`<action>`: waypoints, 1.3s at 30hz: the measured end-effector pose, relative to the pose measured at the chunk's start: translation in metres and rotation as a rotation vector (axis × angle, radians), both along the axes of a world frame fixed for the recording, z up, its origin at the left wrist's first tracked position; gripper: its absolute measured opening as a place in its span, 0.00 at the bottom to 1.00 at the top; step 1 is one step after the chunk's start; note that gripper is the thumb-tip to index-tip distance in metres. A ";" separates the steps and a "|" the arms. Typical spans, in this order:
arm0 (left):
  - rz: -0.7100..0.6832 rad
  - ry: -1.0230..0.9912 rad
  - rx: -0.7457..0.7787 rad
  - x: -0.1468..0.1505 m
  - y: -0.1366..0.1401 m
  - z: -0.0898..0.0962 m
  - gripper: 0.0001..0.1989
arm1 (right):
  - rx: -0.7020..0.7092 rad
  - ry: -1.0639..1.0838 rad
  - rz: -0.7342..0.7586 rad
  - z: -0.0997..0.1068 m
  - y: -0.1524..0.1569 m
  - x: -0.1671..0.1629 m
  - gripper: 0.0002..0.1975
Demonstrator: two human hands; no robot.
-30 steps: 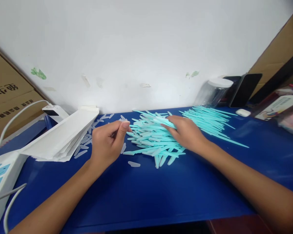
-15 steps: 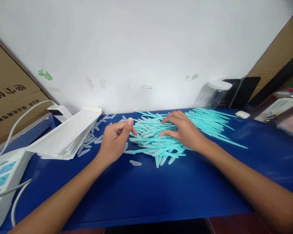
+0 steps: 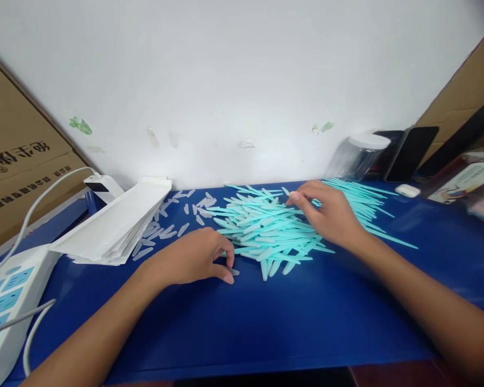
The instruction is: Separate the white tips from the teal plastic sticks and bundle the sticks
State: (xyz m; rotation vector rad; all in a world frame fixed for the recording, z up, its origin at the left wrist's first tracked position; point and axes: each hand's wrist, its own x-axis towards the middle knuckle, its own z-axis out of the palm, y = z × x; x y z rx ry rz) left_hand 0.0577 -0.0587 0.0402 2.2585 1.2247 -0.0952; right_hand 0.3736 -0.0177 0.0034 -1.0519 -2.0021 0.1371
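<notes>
With the clock dial centred on the pile of turquoise sticks (image 3: 274, 234), the cardboard box (image 3: 24, 156) at 10 o'clock carries bold dark Chinese characters, printed upside down, with a circled R; the smaller line is too small to read. Nearly at 3 o'clock, a dark bottle (image 3: 454, 167) wears a white label with a coloured picture and print too blurred to make out.

The sticks are smooth, slender and tapered, many with frosted, rounded, paler ends, crossing each other loosely on the glossy blue desk (image 3: 266, 322). The left hand (image 3: 201, 255), at 8 o'clock, has its fingers curled and parted around a flat, milky cap (image 3: 234, 272); contact is unclear. The right hand (image 3: 326, 212), at 2 o'clock, draws thumb and forefinger together beside a pale stick tip; whether they grip it, I cannot tell.

Loose translucent caps (image 3: 167, 232) lie scattered at 9 o'clock, next to layered white paper (image 3: 116, 223). A clear jar (image 3: 357, 161) with a white lid stands at 2 o'clock.
</notes>
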 end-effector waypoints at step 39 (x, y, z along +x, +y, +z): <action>0.165 0.634 0.313 -0.008 -0.005 -0.009 0.22 | -0.479 -0.625 -0.513 0.019 0.045 0.127 0.35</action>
